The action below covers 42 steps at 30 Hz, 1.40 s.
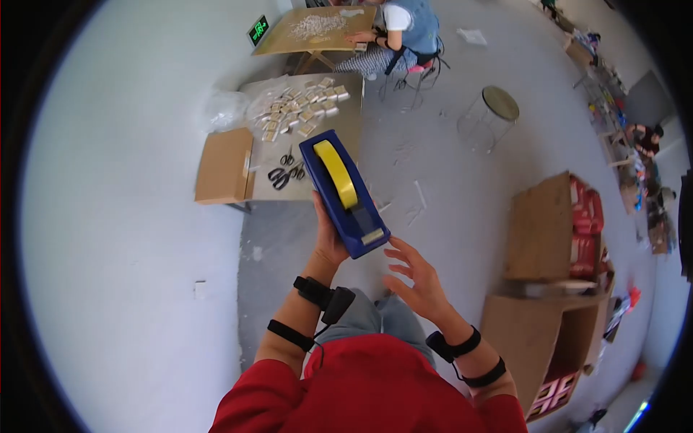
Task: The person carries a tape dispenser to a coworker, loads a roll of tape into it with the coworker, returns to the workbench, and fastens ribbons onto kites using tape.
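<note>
A blue tape dispenser (pixel 338 216) with a yellow roll of tape (pixel 336 173) is held up in front of me, tilted, its cutting end toward my body. My left hand (pixel 328 231) grips it from the left side and underneath, with most of the fingers hidden behind it. Just right of its lower end is my right hand (pixel 417 280), fingers apart and holding nothing. Beyond the dispenser, scissors (pixel 279 177) and many small pale packets (pixel 307 108) lie on a table (pixel 349 130).
A cardboard box (pixel 222 166) stands at the table's left edge by the wall. Past it, a person (pixel 411 32) sits at another table (pixel 281 42). A round stool (pixel 500 103) is on the floor; large cardboard boxes (pixel 538 231) stand at right.
</note>
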{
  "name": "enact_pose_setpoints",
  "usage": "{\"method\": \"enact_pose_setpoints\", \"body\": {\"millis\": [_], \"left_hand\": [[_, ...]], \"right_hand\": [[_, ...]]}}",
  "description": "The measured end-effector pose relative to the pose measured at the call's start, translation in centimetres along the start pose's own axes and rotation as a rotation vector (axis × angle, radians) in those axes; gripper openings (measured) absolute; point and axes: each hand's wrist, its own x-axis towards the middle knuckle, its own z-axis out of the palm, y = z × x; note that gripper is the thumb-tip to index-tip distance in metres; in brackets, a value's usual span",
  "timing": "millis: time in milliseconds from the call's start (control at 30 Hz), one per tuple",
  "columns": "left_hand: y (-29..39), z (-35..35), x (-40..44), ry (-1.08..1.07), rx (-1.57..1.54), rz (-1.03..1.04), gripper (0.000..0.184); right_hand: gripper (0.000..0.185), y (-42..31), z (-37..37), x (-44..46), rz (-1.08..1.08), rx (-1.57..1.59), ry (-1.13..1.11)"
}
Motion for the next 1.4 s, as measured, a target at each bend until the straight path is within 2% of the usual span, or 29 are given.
{"method": "enact_pose_setpoints", "body": {"millis": [167, 367, 567, 667, 767, 800, 833, 867, 933, 967, 1067, 1100, 1167, 1267, 1400], "left_hand": [[5.5, 2.2, 14.5, 0.269, 0.144, 0.147, 0.090], [13.9, -1.4, 32.9, 0.295, 0.075, 0.313, 0.087], [21.0, -4.5, 47.0, 0.467, -0.044, 0.201, 0.086], [23.3, -5.3, 52.2, 0.400, -0.037, 0.255, 0.087], [25.1, -7.6, 57.8, 0.169, -0.220, 0.290, 0.077], [25.5, -7.7, 59.5, 0.098, -0.268, 0.298, 0.075], [25.7, -7.5, 60.7, 0.107, -0.339, 0.293, 0.064], [25.9, -8.1, 62.2, 0.117, -0.310, 0.354, 0.067], [26.6, -8.7, 65.5, 0.136, -0.231, 0.434, 0.071], [27.1, -9.0, 67.3, 0.037, -0.241, 0.454, 0.068], [28.4, -9.4, 71.3, 0.128, -0.252, 0.498, 0.060], [29.1, -11.6, 72.4, 0.098, -0.207, 0.427, 0.068], [30.5, -11.9, 74.9, 0.352, -0.194, 0.514, 0.075], [32.6, -13.3, 77.8, 0.685, -0.078, 0.513, 0.091], [33.8, -13.2, 79.5, 0.714, -0.247, 0.481, 0.094]], "right_hand": [[0.048, 1.4, -7.3, 15.6, 0.119, 0.061, -0.022], [0.032, 6.5, -18.3, 31.4, 0.260, 0.068, -0.095], [0.029, 12.2, -30.8, 36.7, 0.571, 0.004, 0.007], [0.035, 11.7, -35.6, 39.7, 0.787, 0.097, 0.043], [0.029, 15.2, -40.2, 44.5, 0.877, -0.058, -0.038], [0.031, 17.1, -41.7, 46.5, 0.819, -0.178, -0.148], [0.033, 18.8, -43.4, 48.5, 0.756, -0.302, -0.266], [0.035, 20.6, -45.6, 51.0, 0.681, -0.420, -0.384], [0.040, 22.6, -48.5, 56.9, 0.719, -0.617, -0.559], [0.043, 23.6, -49.2, 59.4, 0.742, -0.710, -0.634], [0.049, 23.7, -51.1, 65.1, 0.490, -0.854, -0.813], [0.050, 23.9, -51.3, 66.5, 0.533, -0.860, -0.928], [0.054, 24.6, -51.0, 69.1, 0.612, -0.873, -1.157], [0.057, 24.7, -50.9, 72.6, 0.596, -0.882, -1.246], [0.060, 23.9, -51.0, 76.5, 0.570, -0.834, -1.252]]}}
